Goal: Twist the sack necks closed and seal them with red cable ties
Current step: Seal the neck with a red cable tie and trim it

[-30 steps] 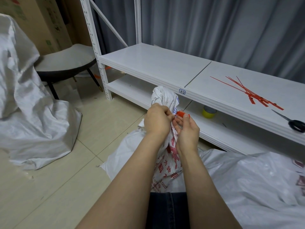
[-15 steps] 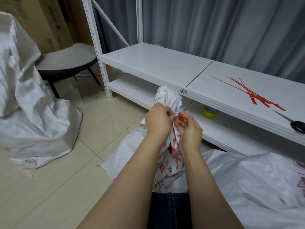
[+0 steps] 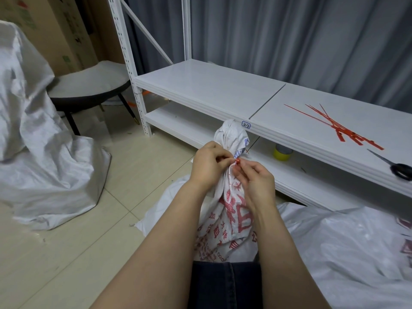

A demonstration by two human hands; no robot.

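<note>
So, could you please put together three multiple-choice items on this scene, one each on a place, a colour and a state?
1. Where do the scissors lie?
A. in a bucket
B. on the top shelf
C. on a hook

2. What colour is the tape roll on the lower shelf?
A. yellow
B. blue
C. black

3. How is the neck of the sack between the hands?
A. spread wide open
B. bunched, with a red tie at it
C. folded flat

Answers:
1 B, they rest on the white top board at the right.
2 A, its side is bright yellow.
3 B, the left hand grips the gathered neck while the right hand pinches the tie.
</note>
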